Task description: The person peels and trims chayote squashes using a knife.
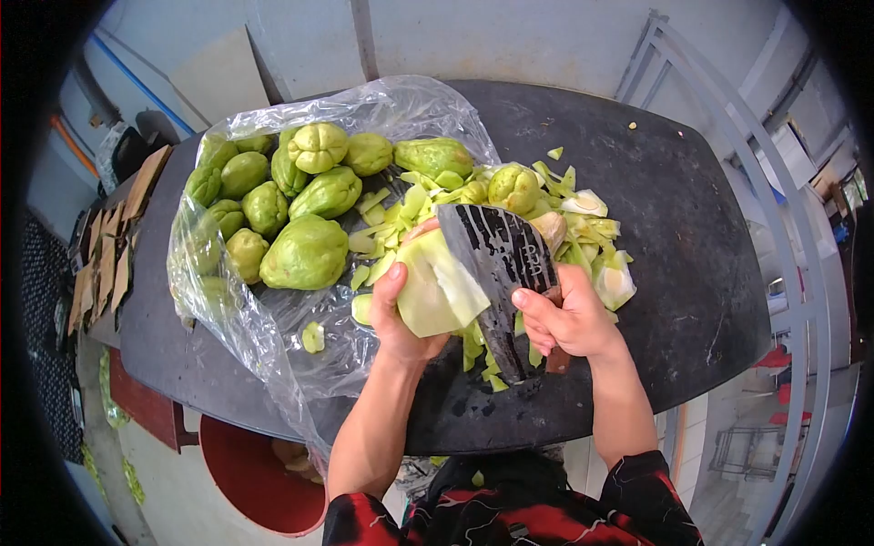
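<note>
forearms (371, 428) forward, left hand (402, 340) around peeled chayote (437, 291), right hand (577, 315) around cleaver handle (557, 363)

Dark table (692, 273), clear plastic bag (264, 341), green peelings (596, 232)

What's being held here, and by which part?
Left fingers: a pale green chunk, by its side away from the knife. Right fingers: that knife, by its brown handle.

letter-like marks (535, 258) on the dark cleaver blade (499, 278) are too unclear to read.
</note>
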Demonstrator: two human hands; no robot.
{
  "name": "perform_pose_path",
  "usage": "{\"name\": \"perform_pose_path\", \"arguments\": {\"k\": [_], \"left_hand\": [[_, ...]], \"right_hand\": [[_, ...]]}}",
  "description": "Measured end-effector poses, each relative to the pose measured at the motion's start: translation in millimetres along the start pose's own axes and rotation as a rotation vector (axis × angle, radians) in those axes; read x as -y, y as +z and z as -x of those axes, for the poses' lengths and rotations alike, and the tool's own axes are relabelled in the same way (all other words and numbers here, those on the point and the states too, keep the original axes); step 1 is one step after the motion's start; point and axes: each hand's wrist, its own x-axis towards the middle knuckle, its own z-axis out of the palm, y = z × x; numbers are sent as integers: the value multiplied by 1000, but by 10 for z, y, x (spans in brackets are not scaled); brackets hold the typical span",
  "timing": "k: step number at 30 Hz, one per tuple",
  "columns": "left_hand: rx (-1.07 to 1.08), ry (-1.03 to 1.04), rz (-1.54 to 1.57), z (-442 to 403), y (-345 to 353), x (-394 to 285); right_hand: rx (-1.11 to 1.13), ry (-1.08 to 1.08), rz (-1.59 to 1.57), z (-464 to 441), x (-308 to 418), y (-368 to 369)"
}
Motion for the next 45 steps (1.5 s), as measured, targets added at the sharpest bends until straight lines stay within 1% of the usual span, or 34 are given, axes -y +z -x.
{"name": "perform_pose_path", "arguments": {"k": [4,11,13,16,19,21,23,28,31,33,34,36,37,38,39,40,41,43,44,45], "left_hand": [[28,-7,-32,19,58,-8],[69,-20,-17,19,47,-31],[56,-9,-29,32,44,61],[43,-8,-38,44,47,94],[47,-40,-25,36,75,53],[47,-65,-15,39,72,47],[148,-141,-121,43,47,60],[123,-119,-74,37,94,118],[60,-62,-115,22,118,149],[-20,49,-294,8,112,201],[-20,50,-295,6,74,216],[-57,182,-610,8,-16,220],[-56,183,-610,-4,-21,195],[-70,252,-609,-25,-22,170],[-84,323,-607,-36,-19,148],[-126,340,-522,-26,19,137],[-130,345,-524,-31,19,138],[-210,471,-391,-54,-3,130],[-227,553,-467,-62,-21,122],[-228,553,-470,-59,-30,108]], "right_hand": [[-3,-29,-63,-18,-41,25],[12,-59,-76,-35,-72,49],[-23,-100,-105,-53,-95,96],[-51,-90,-113,-45,-65,107],[-22,-94,-157,-66,-151,88],[-50,-94,-136,-46,-86,133],[-76,-94,-113,-41,-68,130],[-90,-95,-76,-45,-86,79],[-128,-110,-34,-32,-48,131],[-134,-119,-22,-21,-51,151],[-141,-128,-7,-15,-49,157],[-144,-134,-38,7,-25,151],[-149,-135,-70,21,-10,155],[-148,-136,-69,32,13,173],[-191,-166,-55,41,43,201],[-233,-196,-41,46,68,232],[-226,-196,-42,70,68,271],[-370,-387,642,150,34,384],[-373,-456,759,168,22,473],[-343,-509,832,182,-11,542]]}}
